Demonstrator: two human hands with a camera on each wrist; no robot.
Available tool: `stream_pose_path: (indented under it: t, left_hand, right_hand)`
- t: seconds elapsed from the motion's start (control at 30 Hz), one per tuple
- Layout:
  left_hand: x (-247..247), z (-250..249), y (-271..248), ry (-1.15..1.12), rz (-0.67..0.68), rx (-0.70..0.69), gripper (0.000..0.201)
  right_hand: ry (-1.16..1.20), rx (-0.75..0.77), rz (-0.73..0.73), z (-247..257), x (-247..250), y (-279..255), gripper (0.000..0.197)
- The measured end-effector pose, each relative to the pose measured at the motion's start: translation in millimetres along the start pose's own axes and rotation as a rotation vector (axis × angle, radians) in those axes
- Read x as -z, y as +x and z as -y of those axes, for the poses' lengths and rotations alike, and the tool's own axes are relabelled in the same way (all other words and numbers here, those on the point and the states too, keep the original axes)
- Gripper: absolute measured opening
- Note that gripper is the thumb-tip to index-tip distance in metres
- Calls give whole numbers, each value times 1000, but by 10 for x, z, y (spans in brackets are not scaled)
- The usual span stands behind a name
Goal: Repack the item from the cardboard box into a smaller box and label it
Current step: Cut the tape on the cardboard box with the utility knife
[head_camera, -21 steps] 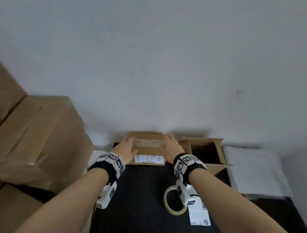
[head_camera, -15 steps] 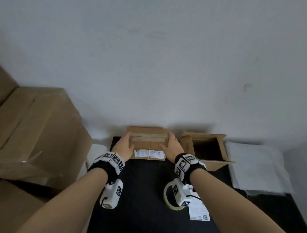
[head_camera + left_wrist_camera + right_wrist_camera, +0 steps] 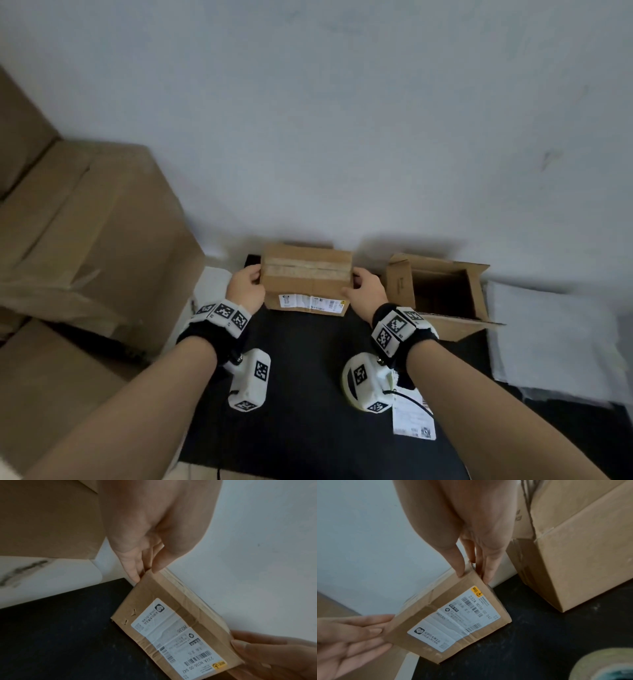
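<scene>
A taped brown cardboard box (image 3: 306, 277) with a white shipping label (image 3: 310, 303) on its near face sits at the far edge of the black mat (image 3: 301, 394). My left hand (image 3: 255, 279) grips the box's left end, thumb on the upper edge and fingers down the side. My right hand (image 3: 352, 284) grips the right end the same way. The left wrist view shows the left hand (image 3: 147, 573) on the box (image 3: 171, 615). The right wrist view shows the right hand (image 3: 471, 573) on the box (image 3: 453, 615). A smaller open empty box (image 3: 442, 291) stands just to the right.
A roll of clear tape (image 3: 347, 380) and a loose printed label (image 3: 412, 418) lie on the mat under my right wrist. Large cardboard boxes (image 3: 85, 233) are stacked at the left. White padding (image 3: 548, 335) lies at the right, and the wall is close behind.
My hands slid from the top of the taped box outward to its two ends and now grip it. The view has also tilted down and closer.
</scene>
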State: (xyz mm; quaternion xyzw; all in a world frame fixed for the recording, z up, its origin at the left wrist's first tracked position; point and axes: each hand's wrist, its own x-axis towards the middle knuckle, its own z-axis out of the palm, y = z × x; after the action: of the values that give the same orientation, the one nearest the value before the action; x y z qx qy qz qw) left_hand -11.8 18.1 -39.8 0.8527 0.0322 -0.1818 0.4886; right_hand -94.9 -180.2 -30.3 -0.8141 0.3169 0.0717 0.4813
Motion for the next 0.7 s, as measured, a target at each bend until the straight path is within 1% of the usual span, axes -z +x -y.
stream_pose_path:
  t: [0.1, 0.2, 0.37, 0.5, 0.7]
  left_hand:
    - [112, 160, -147, -66, -76, -4, 46]
    - [233, 316, -313, -131, -100, 2, 48]
    - [413, 511, -616, -177, -52, -14, 50]
    - [500, 700, -843, -205, -26, 26, 50]
    - [575, 970, -1109, -208, 0, 51, 51]
  right_hand:
    - [36, 20, 1, -26, -79, -145, 50]
    - [85, 6, 20, -70, -165, -365, 53]
    - [155, -9, 49, -181, -279, -763, 55]
    - [132, -42, 68, -253, -380, -1024, 58]
    - [119, -63, 76, -363, -501, -1306, 54]
